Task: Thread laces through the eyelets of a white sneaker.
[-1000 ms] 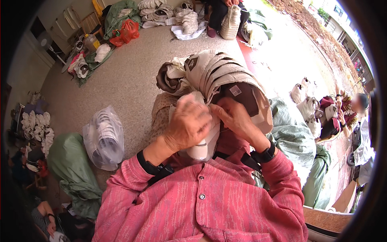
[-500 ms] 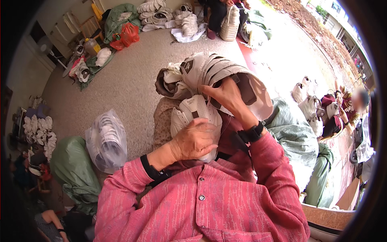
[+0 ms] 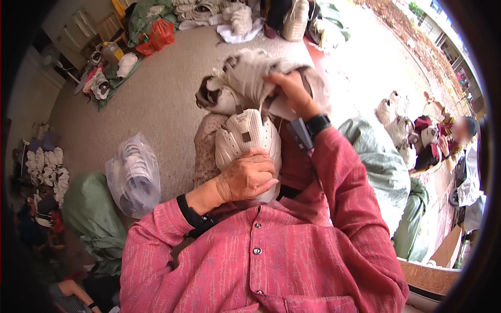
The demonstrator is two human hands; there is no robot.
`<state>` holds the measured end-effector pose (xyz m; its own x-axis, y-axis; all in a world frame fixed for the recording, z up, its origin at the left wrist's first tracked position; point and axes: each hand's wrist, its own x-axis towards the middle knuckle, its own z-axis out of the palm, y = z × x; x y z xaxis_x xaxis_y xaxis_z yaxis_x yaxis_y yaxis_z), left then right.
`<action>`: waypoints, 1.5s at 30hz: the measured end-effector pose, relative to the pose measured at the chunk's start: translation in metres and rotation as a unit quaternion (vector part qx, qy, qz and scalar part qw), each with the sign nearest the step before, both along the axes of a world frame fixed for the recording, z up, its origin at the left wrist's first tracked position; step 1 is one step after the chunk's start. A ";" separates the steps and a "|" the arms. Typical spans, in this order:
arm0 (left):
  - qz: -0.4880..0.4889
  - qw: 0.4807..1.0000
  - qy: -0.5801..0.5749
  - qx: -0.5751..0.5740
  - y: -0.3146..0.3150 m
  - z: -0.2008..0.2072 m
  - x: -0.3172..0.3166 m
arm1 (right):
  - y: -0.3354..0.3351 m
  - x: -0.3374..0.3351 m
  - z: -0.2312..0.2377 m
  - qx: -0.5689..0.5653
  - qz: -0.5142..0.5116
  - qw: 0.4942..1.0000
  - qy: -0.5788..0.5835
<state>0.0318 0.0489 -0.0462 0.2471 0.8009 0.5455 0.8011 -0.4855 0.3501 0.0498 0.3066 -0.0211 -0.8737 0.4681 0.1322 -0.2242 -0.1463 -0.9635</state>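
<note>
In my lap lies a white shoe upper [image 3: 229, 143] with a perforated tongue and a dark label patch, its toe end toward me. My left hand [image 3: 248, 176] lies over its near part, fingers curled and closed against it; the fingertips are partly hidden. Farther off, over my knees, sits a nested stack of beige-white shoe uppers [image 3: 255, 73], blurred by motion. My right hand [image 3: 295, 91] grips this stack's right side, thumb on top and fingers inside its opening. Another pale upper [image 3: 222, 99] with a dark lining rests at the stack's left.
At my left stand a clear plastic bag of nested uppers [image 3: 134, 175] and a green sack [image 3: 88, 208]. A pale green sack [image 3: 376, 161] is at my right. Beyond are a red bag [image 3: 156, 37], more shoe piles, and co-workers, one seated at the right among uppers [image 3: 402, 130].
My right hand and the gripped stack have shifted away from me and slightly left. My left hand has stayed over the upper in my lap, its fingers more closed. The view has tilted slightly.
</note>
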 end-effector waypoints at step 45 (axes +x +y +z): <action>0.351 0.931 -0.022 -0.099 -0.008 0.027 -0.020 | -0.083 0.028 -0.009 0.506 -0.105 0.843 0.148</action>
